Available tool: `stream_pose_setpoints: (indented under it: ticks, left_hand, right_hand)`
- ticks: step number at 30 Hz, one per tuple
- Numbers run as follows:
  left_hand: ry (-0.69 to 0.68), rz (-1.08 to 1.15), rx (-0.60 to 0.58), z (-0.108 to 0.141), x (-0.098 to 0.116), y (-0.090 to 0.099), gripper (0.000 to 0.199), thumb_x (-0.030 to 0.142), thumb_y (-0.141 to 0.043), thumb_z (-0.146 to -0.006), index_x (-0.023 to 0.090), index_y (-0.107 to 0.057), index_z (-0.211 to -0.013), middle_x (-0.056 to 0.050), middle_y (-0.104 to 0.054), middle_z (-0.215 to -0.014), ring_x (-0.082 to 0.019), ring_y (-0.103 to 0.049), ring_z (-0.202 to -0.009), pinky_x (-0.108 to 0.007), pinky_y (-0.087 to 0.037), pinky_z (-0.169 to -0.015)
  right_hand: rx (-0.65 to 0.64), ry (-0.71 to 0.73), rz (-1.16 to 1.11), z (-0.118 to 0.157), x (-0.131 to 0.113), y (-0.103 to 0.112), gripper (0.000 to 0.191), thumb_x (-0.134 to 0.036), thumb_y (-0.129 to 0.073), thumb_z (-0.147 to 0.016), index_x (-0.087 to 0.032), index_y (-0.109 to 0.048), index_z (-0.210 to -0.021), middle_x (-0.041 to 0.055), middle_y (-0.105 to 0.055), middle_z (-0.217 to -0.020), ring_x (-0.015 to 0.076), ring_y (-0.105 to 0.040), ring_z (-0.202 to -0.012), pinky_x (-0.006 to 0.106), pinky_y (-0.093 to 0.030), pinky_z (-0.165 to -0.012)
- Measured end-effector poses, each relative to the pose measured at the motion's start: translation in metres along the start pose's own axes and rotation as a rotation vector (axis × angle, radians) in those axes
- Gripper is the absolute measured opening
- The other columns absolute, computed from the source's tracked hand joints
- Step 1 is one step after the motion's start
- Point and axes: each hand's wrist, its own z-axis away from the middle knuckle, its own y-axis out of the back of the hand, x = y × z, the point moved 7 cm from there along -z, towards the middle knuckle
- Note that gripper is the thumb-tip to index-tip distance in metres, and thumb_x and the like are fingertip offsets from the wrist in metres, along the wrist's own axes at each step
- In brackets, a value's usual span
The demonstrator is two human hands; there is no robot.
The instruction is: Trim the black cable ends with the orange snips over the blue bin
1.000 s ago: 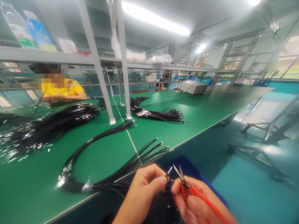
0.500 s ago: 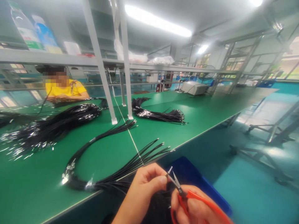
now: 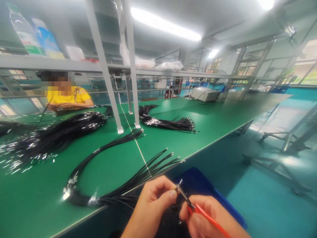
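My left hand [image 3: 158, 200] pinches the end of a thin black cable between thumb and forefinger, its pale tip [image 3: 180, 181] sticking out past the fingers. In my right hand [image 3: 204, 215] is a pair of scissors [image 3: 192, 205] with red-orange handles, blades brought together at that cable end. Whether the blades touch the cable or only its tip, I cannot tell. Left of my hands a curved bundle of black cables [image 3: 84, 168] lies on the green table [image 3: 49, 195], its loose ends fanned toward the table's edge. Most of the held cable is hidden behind my hands.
A blue bin [image 3: 223, 206] stands below the table edge. Further black cable bundles lie at the left [image 3: 64, 132] and beyond the shelf posts [image 3: 170, 122]. A person in a yellow top [image 3: 69, 97] sits across the table. A white box [image 3: 204, 94] stands farther back.
The scissor blades have closed from a spread position, and the handles have come together. My left hand keeps its pinch on the cable end. The view has shifted slightly.
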Motion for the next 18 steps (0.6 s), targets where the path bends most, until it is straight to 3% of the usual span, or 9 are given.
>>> stream_pose_setpoints:
  ticks: [3, 8, 10, 15, 18]
  left_hand:
    - [-0.028, -0.034, 0.011, 0.000, -0.002, 0.002, 0.010, 0.022, -0.065, -0.072, 0.015, -0.065, -0.066, 0.002, -0.059, -0.061, -0.013, -0.050, -0.062, -0.021, -0.039, -0.061]
    - [-0.043, -0.048, 0.005, -0.004, -0.010, 0.004, 0.011, 0.025, -0.066, -0.073, 0.016, -0.065, -0.066, 0.002, -0.058, -0.061, -0.013, -0.050, -0.061, -0.021, -0.039, -0.059]
    - [-0.034, -0.060, 0.011, -0.005, -0.012, 0.006, 0.011, 0.024, -0.067, -0.073, 0.016, -0.065, -0.066, 0.002, -0.058, -0.060, -0.012, -0.049, -0.060, -0.021, -0.039, -0.058]
    - [-0.013, -0.012, 0.082, -0.005, -0.014, 0.009, 0.009, 0.022, -0.068, -0.069, 0.015, -0.066, -0.066, 0.002, -0.059, -0.060, -0.012, -0.049, -0.059, -0.021, -0.038, -0.058]
    - [-0.008, 0.040, 0.101, -0.004, -0.013, 0.008, 0.009, 0.021, -0.071, -0.065, 0.014, -0.065, -0.064, 0.002, -0.059, -0.058, -0.011, -0.048, -0.057, -0.021, -0.038, -0.057]
  right_hand:
    - [0.014, -0.026, 0.119, -0.002, -0.005, -0.002, 0.060, -0.071, -0.068, -0.053, -0.018, -0.057, -0.078, -0.0072, -0.045, -0.046, 0.0066, -0.036, -0.038, 0.019, -0.024, -0.036]
    - [0.150, -0.033, 0.270, -0.002, -0.008, 0.005, 0.043, -0.058, -0.070, -0.061, -0.019, -0.052, -0.065, -0.0085, -0.041, -0.048, 0.0056, -0.034, -0.042, 0.019, -0.024, -0.040]
    - [0.139, -0.026, 0.272, -0.002, -0.006, 0.006, 0.046, -0.061, -0.069, -0.059, -0.019, -0.053, -0.069, -0.0084, -0.041, -0.050, 0.0063, -0.033, -0.044, 0.019, -0.024, -0.041]
    - [-0.036, -0.011, 0.260, -0.002, -0.001, 0.002, 0.066, -0.076, -0.066, -0.048, -0.019, -0.054, -0.078, -0.0100, -0.036, -0.049, 0.0061, -0.026, -0.043, 0.021, -0.022, -0.041]
    - [-0.026, 0.035, 0.204, 0.004, -0.003, 0.002, 0.068, -0.078, -0.063, -0.052, -0.019, -0.055, -0.085, -0.0070, -0.040, -0.057, 0.0077, -0.031, -0.049, 0.021, -0.025, -0.045]
